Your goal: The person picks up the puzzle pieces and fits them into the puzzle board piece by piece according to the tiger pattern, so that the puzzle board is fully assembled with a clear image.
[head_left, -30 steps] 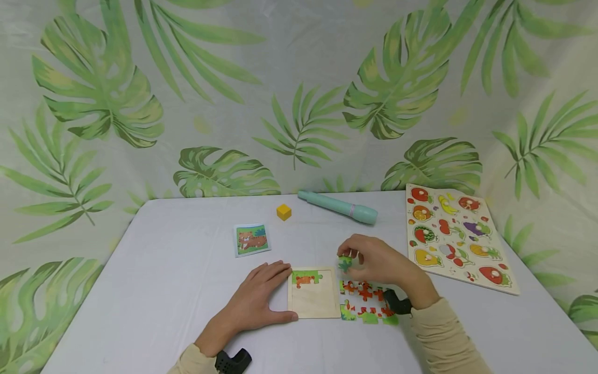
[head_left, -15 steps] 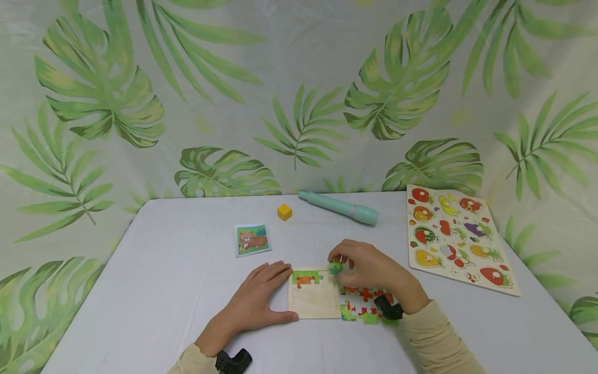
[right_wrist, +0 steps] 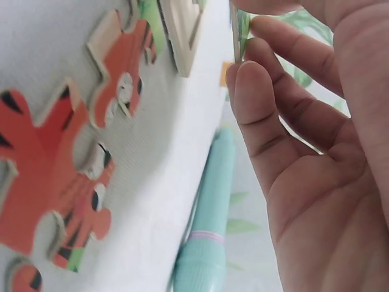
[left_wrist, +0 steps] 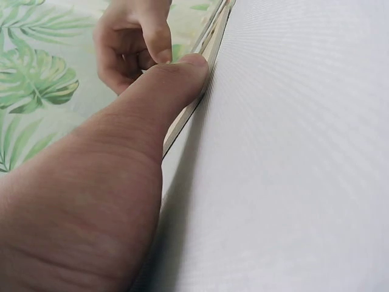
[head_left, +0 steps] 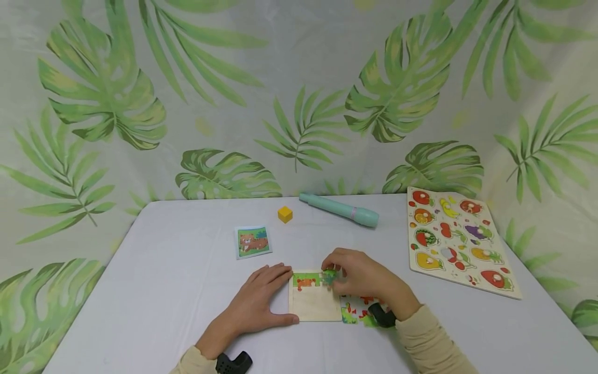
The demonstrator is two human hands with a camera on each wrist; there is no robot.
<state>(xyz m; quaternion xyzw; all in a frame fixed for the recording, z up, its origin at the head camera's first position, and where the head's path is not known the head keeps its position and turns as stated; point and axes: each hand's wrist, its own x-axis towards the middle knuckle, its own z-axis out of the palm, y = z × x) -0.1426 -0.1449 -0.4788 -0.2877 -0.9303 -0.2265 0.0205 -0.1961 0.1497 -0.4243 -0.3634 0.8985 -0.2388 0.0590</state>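
A green jigsaw piece [head_left: 329, 276] is pinched between the thumb and fingertips of my right hand [head_left: 366, 276], over the upper right of a square wooden puzzle tray [head_left: 315, 309]. Edge-on, the same piece [right_wrist: 242, 36] shows in the right wrist view. Joined pieces with an orange animal's head [head_left: 306, 282] lie in the tray's upper left corner. My left hand [head_left: 254, 303] lies spread at the tray's left side, fingers at the upper left edge and thumb at the lower edge. Loose orange and green jigsaw pieces [right_wrist: 48, 176] lie right of the tray, partly hidden under my right hand.
Behind the tray lie a small tiger picture card [head_left: 253, 242], a yellow cube [head_left: 285, 214] and a mint-green tube-shaped object [head_left: 340, 209]. A fruit peg board [head_left: 460, 240] sits at the table's right side. A leaf-patterned cloth [head_left: 299, 130] hangs behind the table.
My right hand has moved left and toward me with the green jigsaw piece, from above the loose pieces to over the tray's upper right. My left hand has stayed in place.
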